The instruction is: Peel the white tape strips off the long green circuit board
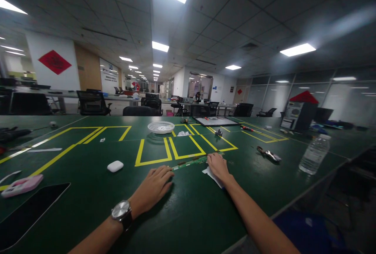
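Between my hands a long, narrow green circuit board [190, 163] lies on the dark green table [194, 211]. My left hand [155, 186] rests at its left end, fingers stretched out and fairly flat, the thumb apart; its fingertips touch or nearly touch the board. A wristwatch [121, 209] is on that wrist. Toward the board's right end, my right hand [217, 166] has its fingers curled over the strip, with the tips partly hidden. Beneath this hand sticks out a piece of white paper [212, 175].
Yellow tape rectangles [152, 163] mark the table. Around them are a white earbud case [115, 166], a white basket [161, 127], a phone [32, 214], a pink object [23, 185], a multitool-like metal item [269, 154], a water bottle [315, 155] and a computer tower [299, 115].
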Available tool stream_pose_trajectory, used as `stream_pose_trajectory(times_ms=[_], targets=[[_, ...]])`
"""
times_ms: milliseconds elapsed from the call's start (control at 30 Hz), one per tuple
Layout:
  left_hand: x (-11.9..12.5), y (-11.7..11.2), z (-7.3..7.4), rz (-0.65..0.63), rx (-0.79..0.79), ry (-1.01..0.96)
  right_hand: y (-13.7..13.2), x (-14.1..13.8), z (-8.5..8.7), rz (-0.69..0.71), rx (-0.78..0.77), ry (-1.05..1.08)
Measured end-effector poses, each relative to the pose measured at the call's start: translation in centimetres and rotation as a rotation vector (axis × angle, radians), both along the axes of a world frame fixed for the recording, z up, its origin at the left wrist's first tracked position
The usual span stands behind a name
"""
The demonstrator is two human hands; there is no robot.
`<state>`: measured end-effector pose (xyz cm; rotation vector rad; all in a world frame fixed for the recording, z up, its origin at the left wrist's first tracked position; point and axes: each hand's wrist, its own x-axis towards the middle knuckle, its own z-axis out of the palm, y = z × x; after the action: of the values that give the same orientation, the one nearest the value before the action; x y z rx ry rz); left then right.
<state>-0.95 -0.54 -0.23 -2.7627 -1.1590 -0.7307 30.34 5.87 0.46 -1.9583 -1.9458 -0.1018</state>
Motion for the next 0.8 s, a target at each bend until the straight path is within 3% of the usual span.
stream_pose_trajectory(times_ms=[133,267,367,467,667,800], targets=[[-0.2,0.3,-0.5,0.011,-0.002,0.002,0.5,0.3,0.0,0.041,-0.020,0.017],[-0.2,0.5,-0.9,0.017,0.001,-0.005,1.5,2.5,1.3,-0.158,0.032,0.075],[0.0,0.5,-0.8,0.019,0.002,-0.001,1.7,3.9,2.0,-0.188,0.023,0.078],[0.1,0.4,-0.7,0.030,0.011,0.006,1.2,3.3,1.7,-0.115,0.009,0.065],[0.1,0.5,-0.5,0.047,0.056,0.006,0.2,-0.7,0.7,0.123,-0.139,-0.045],[0.0,0.7,-0.3,0.044,0.070,-0.009,-0.3,-2.3,0.7,0.288,-0.156,-0.075]])
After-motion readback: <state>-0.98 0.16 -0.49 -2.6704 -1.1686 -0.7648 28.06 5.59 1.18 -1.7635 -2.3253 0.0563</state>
